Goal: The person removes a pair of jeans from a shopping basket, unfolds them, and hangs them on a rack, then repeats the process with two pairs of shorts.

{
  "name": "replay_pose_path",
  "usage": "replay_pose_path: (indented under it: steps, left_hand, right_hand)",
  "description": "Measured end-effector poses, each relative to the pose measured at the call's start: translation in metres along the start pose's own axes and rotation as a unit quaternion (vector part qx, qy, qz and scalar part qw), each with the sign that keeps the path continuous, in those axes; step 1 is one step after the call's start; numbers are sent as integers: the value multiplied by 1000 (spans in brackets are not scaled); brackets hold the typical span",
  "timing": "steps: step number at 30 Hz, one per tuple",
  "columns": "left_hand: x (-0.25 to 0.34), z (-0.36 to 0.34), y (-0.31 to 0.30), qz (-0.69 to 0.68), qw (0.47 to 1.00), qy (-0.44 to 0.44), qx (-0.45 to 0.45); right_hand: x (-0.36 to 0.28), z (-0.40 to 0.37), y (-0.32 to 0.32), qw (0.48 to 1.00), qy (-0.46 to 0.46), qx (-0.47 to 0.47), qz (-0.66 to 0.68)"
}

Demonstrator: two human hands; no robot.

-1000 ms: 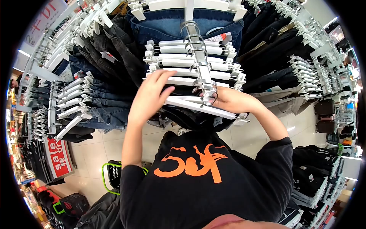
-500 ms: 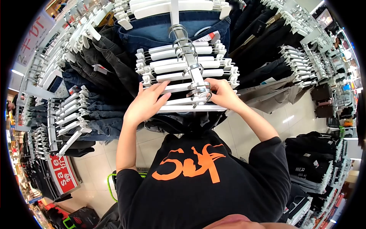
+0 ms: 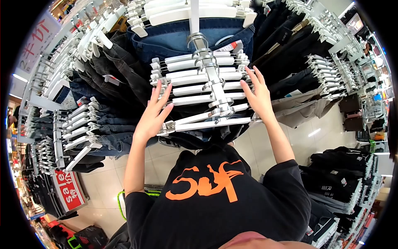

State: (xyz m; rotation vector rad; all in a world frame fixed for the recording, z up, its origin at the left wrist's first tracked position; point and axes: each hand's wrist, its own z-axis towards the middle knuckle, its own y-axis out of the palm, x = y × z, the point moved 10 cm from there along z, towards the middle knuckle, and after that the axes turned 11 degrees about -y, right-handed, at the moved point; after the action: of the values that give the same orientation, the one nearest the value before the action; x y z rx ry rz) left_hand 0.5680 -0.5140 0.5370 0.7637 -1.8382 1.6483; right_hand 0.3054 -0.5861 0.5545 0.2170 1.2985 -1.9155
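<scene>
White trouser hangers (image 3: 188, 100) hang in a row from a metal display arm (image 3: 217, 92) in front of me, their hooks looped over it. Dark garments show below the nearest hangers. My left hand (image 3: 152, 115) is at the left ends of this row, fingers spread. At the right ends, my right hand (image 3: 260, 97) is open too, fingers apart and pointing away from me. Whether the fingertips touch the clips is hard to tell. Nearest my body, one hanger (image 3: 236, 122) sits askew to the one behind it.
Blue jeans (image 3: 166, 39) with a red and white tag hang farther back. Racks of dark trousers (image 3: 118, 66) stand left, and grey trousers (image 3: 296, 110) hang right. A red sale sign (image 3: 70, 191) stands low left. Folded-looking black clothes (image 3: 336, 176) hang low right.
My right hand has left the hooks at the arm's front end and moved outward to the hangers' right ends. My left hand has shifted left, off the hanger bars, to their left ends.
</scene>
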Motion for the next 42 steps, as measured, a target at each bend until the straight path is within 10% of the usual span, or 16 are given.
replay_pose_path:
  steps: [18,27,33,42]
  left_hand:
    - [7,19,-19,95,966,134,200]
    - [-14,-44,-10,-233,944,187,138]
    - [-41,-35,6,-389,855,192,284]
    - [-42,-7,-11,-337,882,165,284]
  right_hand:
    - [18,37,0,993,-51,94,50]
    - [25,-2,2,958,-36,77,274]
    - [15,-9,1,942,-158,126,268]
    - [25,19,10,918,-156,174,321]
